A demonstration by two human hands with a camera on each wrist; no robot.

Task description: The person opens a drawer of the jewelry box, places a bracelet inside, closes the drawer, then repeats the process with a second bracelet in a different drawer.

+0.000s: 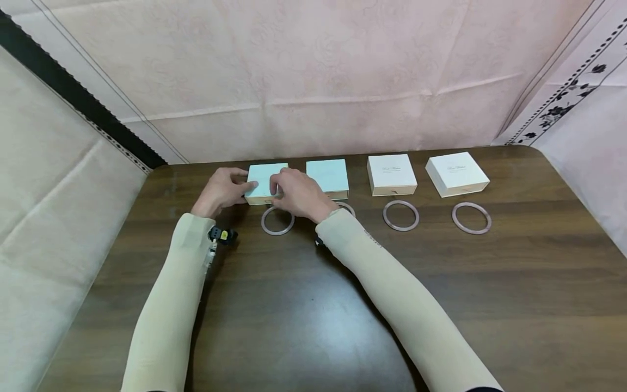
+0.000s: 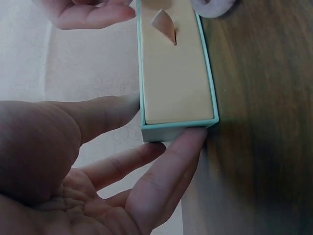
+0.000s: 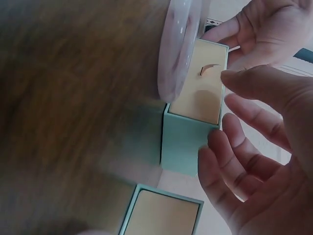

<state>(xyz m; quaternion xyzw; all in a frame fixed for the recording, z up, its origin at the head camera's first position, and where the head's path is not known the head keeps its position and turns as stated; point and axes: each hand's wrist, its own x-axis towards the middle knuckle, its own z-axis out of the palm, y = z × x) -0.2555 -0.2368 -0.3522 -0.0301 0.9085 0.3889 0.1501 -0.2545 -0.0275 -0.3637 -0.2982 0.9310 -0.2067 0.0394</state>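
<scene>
A mint-green drawer box point(image 1: 260, 175) lies at the left of a row, its cream front facing me. A small ribbon-like pull tab point(image 2: 165, 23) sticks out of that front. My left hand point(image 1: 222, 188) holds the box's left end, thumb along the top edge and fingers against the side. My right hand point(image 1: 302, 197) hovers at the right part of this box. Its thumb is near the tab in the right wrist view, fingers bent loosely and apart, with nothing visible between them. A pale lilac ring-shaped bangle point(image 1: 277, 233) lies just before the box.
Rightward stand a second mint-green box point(image 1: 327, 175), a white box point(image 1: 391, 170) and another white box point(image 1: 456, 171). In front lie a partly hidden bangle point(image 1: 347, 208), a third bangle point(image 1: 401, 228) and a further bangle point(image 1: 472, 232). Cloth point(image 1: 313, 81) hangs behind the wooden table point(image 1: 303, 337).
</scene>
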